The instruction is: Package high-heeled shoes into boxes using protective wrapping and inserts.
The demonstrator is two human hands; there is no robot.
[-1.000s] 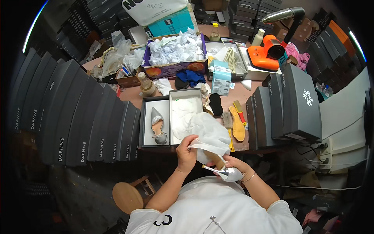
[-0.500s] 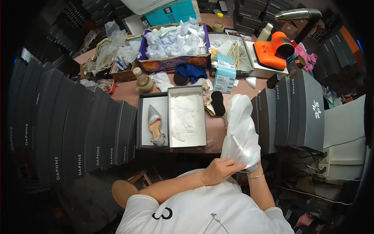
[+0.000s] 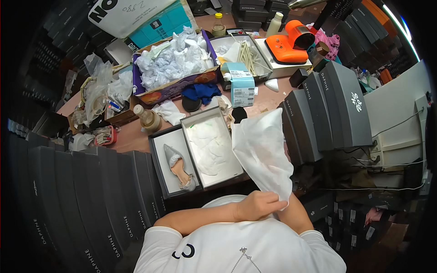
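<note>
I hold a white cloth bag upright over the table's near edge, just right of the open shoe box. My left hand is closed around the bag's lower end. My right hand is hidden behind the left hand and the bag; only its forearm shows. One tray of the dark grey shoe box holds a silver high-heeled shoe. The other tray holds white tissue paper. I cannot see what is inside the bag.
Rows of dark grey shoe boxes stand at the left and the right. Further back are a box of crumpled paper, a brown bottle, a teal carton, a blue cloth and an orange device.
The bag has moved from in front of the box to the right and now stands upright. The pale shoe in my right hand a second ago no longer shows. My left hand shifted to the bag's lower end.
</note>
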